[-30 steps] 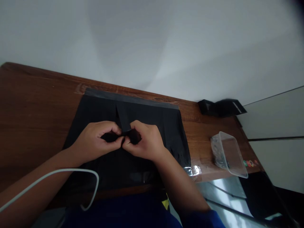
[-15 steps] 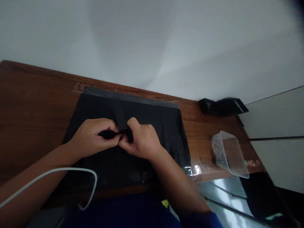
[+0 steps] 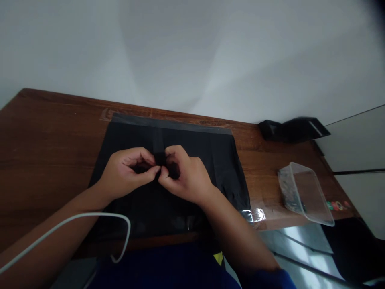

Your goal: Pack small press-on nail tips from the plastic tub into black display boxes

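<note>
A clear box point(image 3: 288, 190) at right held something dark point(image 3: 303, 207), too unclear to name. Over the black sheet point(image 3: 192, 140), a narrow, plain black strip point(image 3: 159, 145) ran far to near, its near end pinched by left hand point(image 3: 128, 171) and right hand point(image 3: 189, 176).

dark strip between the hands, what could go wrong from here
The dark strip might slip or twist, since only fingertips of the left hand and right hand seem to pinch its near end.

Against the black sheet it barely stands out, so misalignment could go unnoticed.

The white cable loops in front of the left forearm and might snag if that arm moves.
</note>
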A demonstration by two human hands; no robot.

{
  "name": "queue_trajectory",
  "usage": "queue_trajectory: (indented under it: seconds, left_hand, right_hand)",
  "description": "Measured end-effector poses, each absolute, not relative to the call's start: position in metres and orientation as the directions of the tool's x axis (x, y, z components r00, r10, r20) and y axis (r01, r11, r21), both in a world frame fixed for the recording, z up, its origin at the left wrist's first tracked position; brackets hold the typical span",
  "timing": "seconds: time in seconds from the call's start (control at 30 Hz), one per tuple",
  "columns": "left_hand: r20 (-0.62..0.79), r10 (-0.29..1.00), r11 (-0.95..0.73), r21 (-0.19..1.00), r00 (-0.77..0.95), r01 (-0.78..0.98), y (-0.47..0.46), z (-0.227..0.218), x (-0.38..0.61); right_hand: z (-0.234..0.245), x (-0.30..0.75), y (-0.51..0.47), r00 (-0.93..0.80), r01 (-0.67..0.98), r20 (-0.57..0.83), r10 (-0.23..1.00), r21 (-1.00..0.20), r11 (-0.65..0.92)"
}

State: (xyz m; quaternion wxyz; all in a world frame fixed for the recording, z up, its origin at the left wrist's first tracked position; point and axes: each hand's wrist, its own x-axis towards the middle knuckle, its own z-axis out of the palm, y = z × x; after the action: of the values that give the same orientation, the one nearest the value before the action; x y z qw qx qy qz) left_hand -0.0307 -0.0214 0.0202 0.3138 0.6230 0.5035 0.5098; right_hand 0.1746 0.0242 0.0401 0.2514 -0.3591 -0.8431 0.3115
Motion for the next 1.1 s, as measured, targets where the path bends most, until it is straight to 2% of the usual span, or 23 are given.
queue_trajectory:
  seconds: [0.07, 0.17, 0.23, 0.33, 0.43, 0.57, 0.63, 0.7, 0.83, 0.93, 1.1]
  left_hand:
    - [0.282, 0.959, -0.267, 0.935, -0.033, 0.235, -0.021, 0.022, -0.030]
    - [0.255, 0.967, -0.250, 0.958, -0.017, 0.143, -0.021, 0.023, -0.030]
    - [0.276, 0.961, -0.271, 0.954, -0.023, 0.127, -0.023, 0.023, -0.030]
    - [0.386, 0.921, -0.370, 0.906, -0.043, 0.205, -0.025, 0.018, -0.030]
    - [0.587, 0.810, -0.533, 0.752, -0.025, 0.389, -0.027, 0.013, -0.033]
    - [0.769, 0.632, -0.614, 0.424, 0.093, 0.665, -0.025, 0.010, -0.036]
    - [0.787, 0.592, -0.620, 0.310, 0.171, 0.721, -0.024, 0.010, -0.038]
    - [0.793, 0.570, -0.643, 0.270, 0.213, 0.717, -0.024, 0.012, -0.039]
    - [0.793, 0.569, -0.699, 0.328, 0.217, 0.635, -0.026, 0.018, -0.039]
    - [0.798, 0.563, -0.738, 0.366, 0.217, 0.567, -0.027, 0.020, -0.038]
    - [0.783, 0.579, -0.744, 0.394, 0.227, 0.540, -0.029, 0.020, -0.037]
  right_hand:
    - [0.041, 0.176, 0.026, -0.615, 0.349, 0.175, 0.769, -0.814, 0.465]
    - [0.040, 0.175, 0.028, -0.627, 0.140, 0.118, 0.770, -0.955, 0.260]
    - [0.041, 0.174, 0.029, -0.639, -0.010, 0.080, 0.765, -0.995, 0.096]
    - [0.046, 0.175, 0.032, -0.672, -0.165, 0.020, 0.740, -0.979, -0.123]
    - [0.053, 0.177, 0.036, -0.715, -0.219, -0.021, 0.698, -0.943, -0.252]
    - [0.056, 0.180, 0.039, -0.789, -0.201, -0.071, 0.610, -0.909, -0.366]
    - [0.056, 0.180, 0.039, -0.818, -0.173, -0.095, 0.567, -0.900, -0.399]
    - [0.055, 0.179, 0.037, -0.837, -0.149, -0.111, 0.536, -0.896, -0.418]
    - [0.053, 0.178, 0.035, -0.851, -0.163, -0.098, 0.517, -0.885, -0.436]
    - [0.051, 0.179, 0.034, -0.865, -0.201, -0.039, 0.501, -0.887, -0.416]
    - [0.046, 0.185, 0.034, -0.862, -0.276, 0.164, 0.480, -0.945, -0.173]
